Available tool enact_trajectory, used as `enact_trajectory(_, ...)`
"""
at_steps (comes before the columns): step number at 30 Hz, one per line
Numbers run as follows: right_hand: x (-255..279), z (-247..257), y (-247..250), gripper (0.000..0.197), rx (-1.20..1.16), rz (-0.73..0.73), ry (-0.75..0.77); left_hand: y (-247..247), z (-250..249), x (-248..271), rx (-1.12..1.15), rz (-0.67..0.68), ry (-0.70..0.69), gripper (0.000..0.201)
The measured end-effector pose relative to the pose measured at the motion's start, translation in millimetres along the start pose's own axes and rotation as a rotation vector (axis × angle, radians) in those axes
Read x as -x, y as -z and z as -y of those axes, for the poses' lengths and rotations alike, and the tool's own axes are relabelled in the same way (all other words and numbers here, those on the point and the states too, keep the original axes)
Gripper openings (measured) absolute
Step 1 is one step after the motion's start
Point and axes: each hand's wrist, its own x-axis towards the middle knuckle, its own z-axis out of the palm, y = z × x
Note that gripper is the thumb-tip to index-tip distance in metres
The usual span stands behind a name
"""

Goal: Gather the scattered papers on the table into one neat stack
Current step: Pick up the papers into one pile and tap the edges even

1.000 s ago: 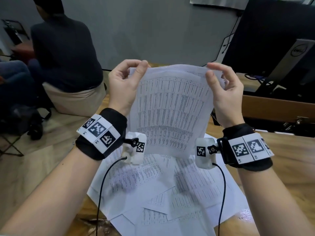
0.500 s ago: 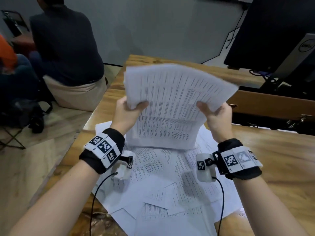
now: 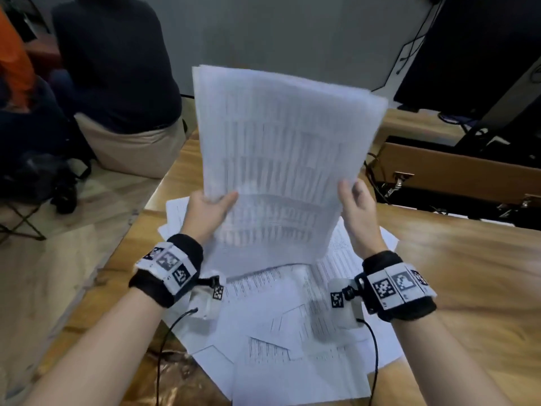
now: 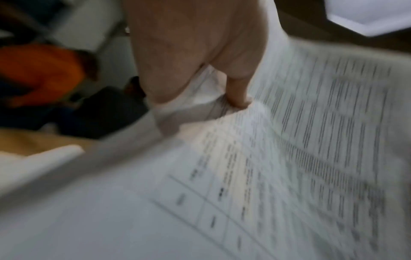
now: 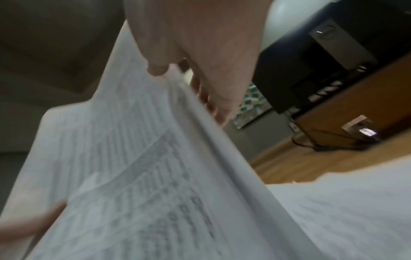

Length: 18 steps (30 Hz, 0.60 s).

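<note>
1. This looks like an office or shared workroom, with computer gear and people seated at desks.
2. A large dark monitor (image 3: 480,48) on a grey stand occupies the upper right, with cables (image 3: 409,45) trailing down the plain grey wall (image 3: 292,33) beside it.
3. The wooden worktop (image 3: 468,259) carries printed sheets (image 3: 292,332) filled with dense tables of text, the sort of paperwork an office produces.
4. To the left, a seated person in a dark top (image 3: 117,68) faces away, and part of another person in orange (image 3: 14,63) shows at the edge.
5. The floor (image 3: 44,273) is pale wood-look boards.
</note>
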Motion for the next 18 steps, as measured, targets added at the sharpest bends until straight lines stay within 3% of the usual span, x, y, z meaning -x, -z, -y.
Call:
enact_trajectory(2, -3, -11, 8, 0.033, 0.002, -0.029, -0.122, 14, -3, -7, 0.035, -0.075, 0.017, 0.023)
enact_trajectory(4, -5, -35, 21, 0.041, 0.189, -0.035, -0.290, 32, 13, -20, 0.027, -0.089, 0.106, 0.031)
enact_trajectory(6, 0, -68, 31, 0.043, 0.412, 0.018, -0.477, 48, 38, -25, -0.075, -0.088, 0.219, 0.041)
enact_trajectory(8, 8, -94, 34, 0.050, 0.501, 0.088, -0.621, 55, 64, -21, -0.214, -0.124, 0.334, 0.038)
enact_trajectory(11, 15, -106, 24, 0.046, 0.434, 0.100, -0.682, 57, 89, -15, -0.296, -0.169, 0.401, 0.030)
enact_trajectory(13, 19, -104, 12, 0.013, 0.381, 0.120, -0.698, 53, 89, -12, -0.273, -0.143, 0.409, 0.018)
enact_trajectory(16, 21, -107, -6, 0.035, 0.445, 0.190, -0.678, 46, 84, -8, -0.227, -0.102, 0.403, 0.018)
enact_trajectory(18, 23, -109, -12, 0.036, 0.464, 0.207, -0.662, 41, 83, -4, -0.222, -0.053, 0.392, 0.027)
